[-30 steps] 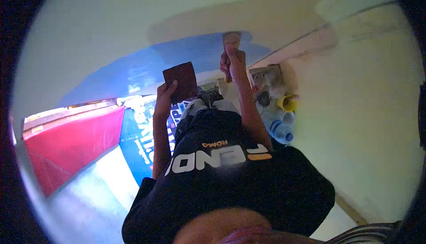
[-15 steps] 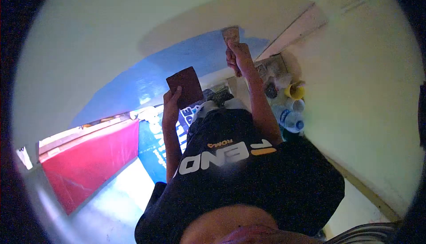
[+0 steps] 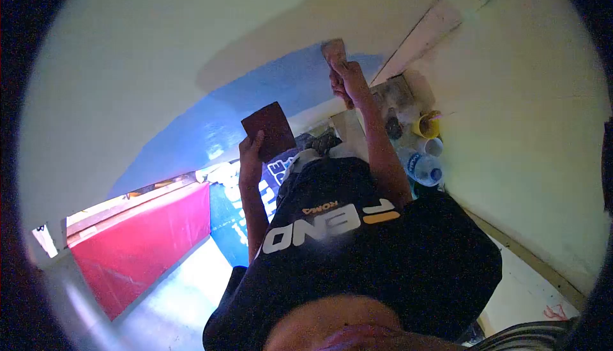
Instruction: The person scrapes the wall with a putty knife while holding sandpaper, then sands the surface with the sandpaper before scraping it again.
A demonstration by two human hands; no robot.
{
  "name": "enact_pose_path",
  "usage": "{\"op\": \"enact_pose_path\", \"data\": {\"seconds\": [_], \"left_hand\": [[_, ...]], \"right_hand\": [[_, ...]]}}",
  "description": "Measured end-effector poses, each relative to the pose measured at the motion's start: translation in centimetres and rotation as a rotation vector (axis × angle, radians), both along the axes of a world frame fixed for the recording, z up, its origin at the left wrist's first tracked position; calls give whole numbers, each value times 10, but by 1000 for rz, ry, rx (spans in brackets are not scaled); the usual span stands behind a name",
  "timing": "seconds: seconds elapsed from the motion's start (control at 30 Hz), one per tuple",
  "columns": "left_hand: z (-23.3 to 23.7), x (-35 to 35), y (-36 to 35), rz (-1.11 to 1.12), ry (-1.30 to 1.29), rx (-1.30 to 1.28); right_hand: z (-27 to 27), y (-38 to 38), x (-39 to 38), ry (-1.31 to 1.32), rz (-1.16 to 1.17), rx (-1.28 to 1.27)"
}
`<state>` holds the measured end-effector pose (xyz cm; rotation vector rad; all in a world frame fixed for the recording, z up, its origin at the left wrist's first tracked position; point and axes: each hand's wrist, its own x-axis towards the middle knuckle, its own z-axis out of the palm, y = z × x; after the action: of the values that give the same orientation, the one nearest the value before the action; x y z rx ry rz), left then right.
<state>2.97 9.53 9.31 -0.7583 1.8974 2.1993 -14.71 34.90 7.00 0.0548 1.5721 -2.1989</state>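
Observation:
In the head view, my left hand [image 3: 251,156] grips a flat, dark brown square piece [image 3: 271,132] by its lower left edge, thumb lying on its face. My right hand [image 3: 350,83] is closed around the handle of a putty knife [image 3: 333,51]. The knife's wide blade points up and overlaps the upper border of a blue painted patch [image 3: 246,95] on the pale wall [image 3: 140,51]. The brown piece is held lower and to the left, in front of the blue area. Part of the knife's handle is hidden by my fingers.
Beside my right forearm stand a yellow cup [image 3: 426,125], a white cup [image 3: 433,146] and a clear plastic bottle [image 3: 423,169], close to the right wall [image 3: 523,140]. A red panel [image 3: 143,249] borders a bright floor [image 3: 175,290] at lower left.
The view has shifted slightly, so the surroundings sit a little lower and to the right. Both hands keep their grips, and the knife blade stays near the blue patch's upper border.

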Motion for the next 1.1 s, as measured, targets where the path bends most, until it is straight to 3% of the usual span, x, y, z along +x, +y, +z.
{"op": "enact_pose_path", "data": {"seconds": [0.4,0.5,0.77,0.83,0.9,1.0,1.1], "left_hand": [[10,0,5,16,-1,7],[1,-6,3,12,35,26],[4,-2,1,-24,40,14],[7,-1,5,-9,105,-87],[9,-5,7,30,69,14],[2,-4,3,40,-5,61],[1,-6,4,55,-2,53]], "right_hand": [[2,3,1,0,-26,-12],[13,5,3,-18,-13,-126],[-3,12,-2,75,0,38],[9,8,-6,95,11,53],[17,7,-2,41,-27,74],[19,3,4,40,99,215],[21,-2,4,68,12,122]]}}
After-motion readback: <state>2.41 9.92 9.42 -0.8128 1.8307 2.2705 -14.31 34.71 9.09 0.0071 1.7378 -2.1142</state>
